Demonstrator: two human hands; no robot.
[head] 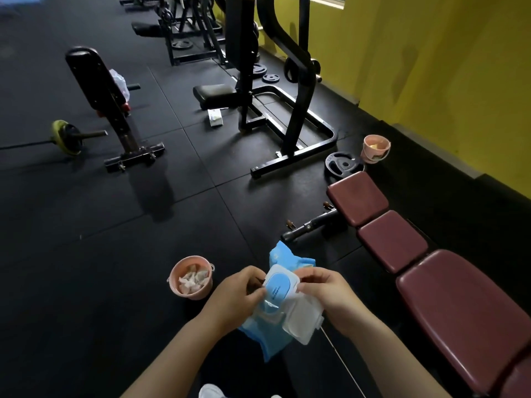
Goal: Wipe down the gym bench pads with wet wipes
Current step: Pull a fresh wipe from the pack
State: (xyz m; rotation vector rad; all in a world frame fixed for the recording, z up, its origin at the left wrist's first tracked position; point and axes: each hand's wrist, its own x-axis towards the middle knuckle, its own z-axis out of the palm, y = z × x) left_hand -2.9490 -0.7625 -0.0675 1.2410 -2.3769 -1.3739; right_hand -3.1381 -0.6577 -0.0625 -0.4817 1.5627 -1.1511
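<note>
Both hands at chest height over black floor: left hand [234, 294] gripped blue wet-wipe pack [275, 308], right hand [324, 291] pinched its raised white lid [304, 320]; maroon bench pads [448, 305] just right, pink bucket [191, 278] of used wipes near left.

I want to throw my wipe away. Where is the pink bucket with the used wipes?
In the head view, the pink bucket sits on the black floor, low and left of centre, just left of the left hand.
</note>
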